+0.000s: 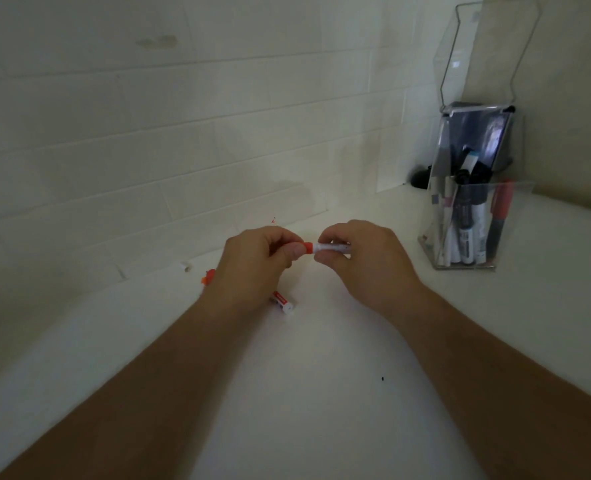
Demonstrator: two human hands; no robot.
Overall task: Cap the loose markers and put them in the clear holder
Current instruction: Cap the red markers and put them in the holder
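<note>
Above the white counter, my left hand [252,268] pinches an orange cap [307,247], and my right hand [363,261] grips a white marker body [332,247]. Cap and marker meet end to end between my fingertips. Another white marker with a red label [283,301] lies on the counter under my left wrist. An orange piece [208,274] lies just left of that wrist, partly hidden. The clear holder [474,216] stands at the right against the wall and holds several markers.
A white tiled wall runs along the back, with a small white piece [185,267] lying at its foot. A dark object [420,178] sits behind the holder in the corner. The holder's clear lid with a wire frame [488,53] stands raised.
</note>
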